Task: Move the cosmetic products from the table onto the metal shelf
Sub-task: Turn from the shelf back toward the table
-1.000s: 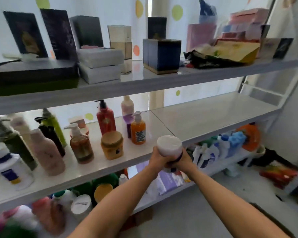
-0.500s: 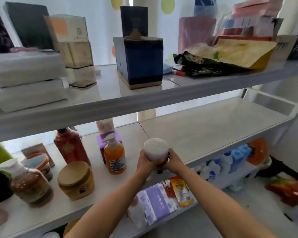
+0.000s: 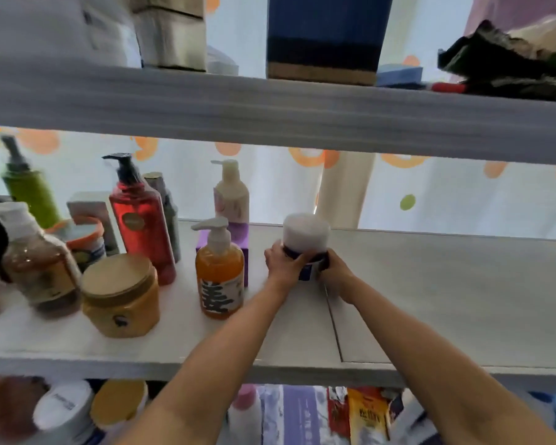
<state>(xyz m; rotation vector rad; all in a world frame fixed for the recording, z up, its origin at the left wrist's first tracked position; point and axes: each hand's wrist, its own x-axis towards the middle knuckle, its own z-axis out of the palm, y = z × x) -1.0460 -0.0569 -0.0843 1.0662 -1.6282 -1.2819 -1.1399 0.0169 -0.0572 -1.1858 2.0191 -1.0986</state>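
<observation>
Head view: clasps a jar [image 3: 306, 239] low on its body, left hand [image 3: 283, 268] curled round one side, right hand [image 3: 336, 273] wrapped round the other, fingers of both bent against the dark label band. Sits upright between the two palms, base at or just above the shelf [image 3: 446, 300]; cannot tell whether touching, since hidden behind the fingers. Looks like rigid plastic, wide and squat, with a broad white lid showing above the hands. Probably fairly heavy if full, which would suit a two-handed hold. Seems smooth-walled, so likely a little slippery. Best gripped round the body under the lid, not by the lid itself, in case of a loose screw top. Unlikely to break, yet could tip if let go crooked. Stands close to an orange pump bottle [image 3: 220, 277], just to the left of the left hand and near enough for a wrist to knock
</observation>
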